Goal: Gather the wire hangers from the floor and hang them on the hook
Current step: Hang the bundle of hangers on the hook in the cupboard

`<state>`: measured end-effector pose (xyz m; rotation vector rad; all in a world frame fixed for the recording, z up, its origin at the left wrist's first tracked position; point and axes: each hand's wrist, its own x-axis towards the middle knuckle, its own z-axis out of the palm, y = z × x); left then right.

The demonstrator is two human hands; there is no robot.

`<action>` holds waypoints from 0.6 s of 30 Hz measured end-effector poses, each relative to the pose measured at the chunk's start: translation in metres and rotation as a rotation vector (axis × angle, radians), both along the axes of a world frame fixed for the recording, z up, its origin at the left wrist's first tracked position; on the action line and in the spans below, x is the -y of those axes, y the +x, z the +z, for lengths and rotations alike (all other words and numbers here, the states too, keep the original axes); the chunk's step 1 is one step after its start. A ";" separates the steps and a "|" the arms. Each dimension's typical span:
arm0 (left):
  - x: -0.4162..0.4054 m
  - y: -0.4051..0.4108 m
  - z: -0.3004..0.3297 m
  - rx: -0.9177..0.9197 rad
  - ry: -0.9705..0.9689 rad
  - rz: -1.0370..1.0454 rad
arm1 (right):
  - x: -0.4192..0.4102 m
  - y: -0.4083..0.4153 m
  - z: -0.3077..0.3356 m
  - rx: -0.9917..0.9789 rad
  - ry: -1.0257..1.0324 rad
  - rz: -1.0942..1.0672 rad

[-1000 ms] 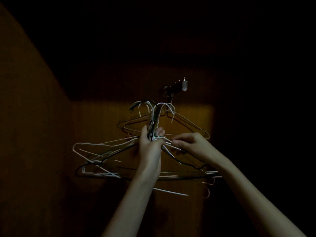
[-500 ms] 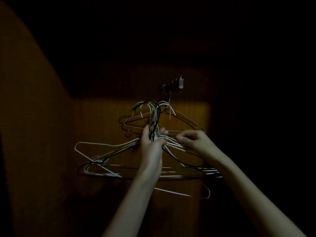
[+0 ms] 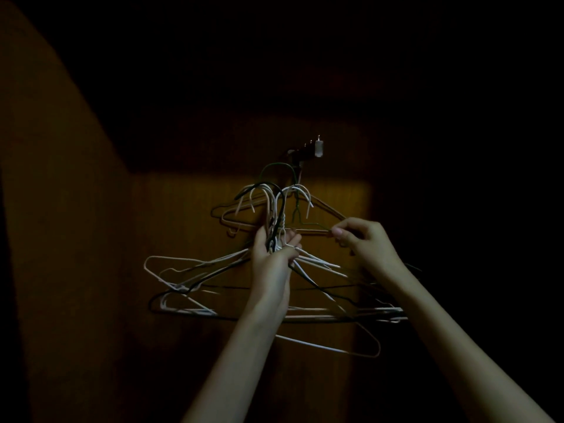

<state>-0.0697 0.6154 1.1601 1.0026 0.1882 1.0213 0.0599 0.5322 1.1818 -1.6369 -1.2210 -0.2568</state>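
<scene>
I'm looking up at the hook [image 3: 308, 151], a dark bracket with a pale tip, fixed on the wooden wall [image 3: 189, 190]. The light is very low, only a warm patch below the hook shows detail.

Left hand [image 3: 274, 257] is below the hook and a little left of it, grip closed around the necks of a bundle of hangers [image 3: 232, 279]. Their curved tops fan out above my fist, just under the hook, none of them over it that I can see. The bundle's wire bodies spread wide, left and right below the hook, white and dark wires tangled together, lowest bars lying roughly level.

Right hand [image 3: 366, 242] is below and right of the hook, thumb and fingertips [image 3: 337, 231] pinched shut on the shoulder wire of a green hanger [image 3: 276, 167]. That one sits higher than the rest: its top loops up right beside the hook, at the bracket's underside, but I cannot tell whether it is actually caught on it, too dark there.

Behind the bundle, against the wall just under the hook, a few more thin hangers [image 3: 328, 207] show faintly, brownish in this light. Both forearms reach up from the bottom of the view, bare
</scene>
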 end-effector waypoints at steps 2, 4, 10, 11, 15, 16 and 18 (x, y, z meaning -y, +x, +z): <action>-0.001 0.000 0.001 0.017 -0.027 -0.018 | 0.003 0.001 0.001 0.012 0.003 -0.023; -0.002 0.001 0.001 0.025 -0.027 -0.022 | 0.006 0.001 0.001 0.013 0.003 -0.030; -0.004 0.000 -0.005 0.020 0.045 0.040 | 0.016 0.003 0.004 -0.046 0.070 -0.042; -0.005 0.000 -0.005 0.029 0.046 0.056 | 0.017 0.005 0.004 -0.049 0.074 -0.046; -0.009 0.000 -0.004 0.059 0.015 0.068 | 0.018 0.009 0.004 -0.048 0.081 -0.046; -0.010 0.000 -0.003 0.057 0.016 0.068 | 0.018 0.008 0.003 -0.048 0.089 -0.043; -0.009 0.000 -0.002 0.045 0.040 0.081 | 0.017 0.007 0.004 -0.046 0.113 -0.041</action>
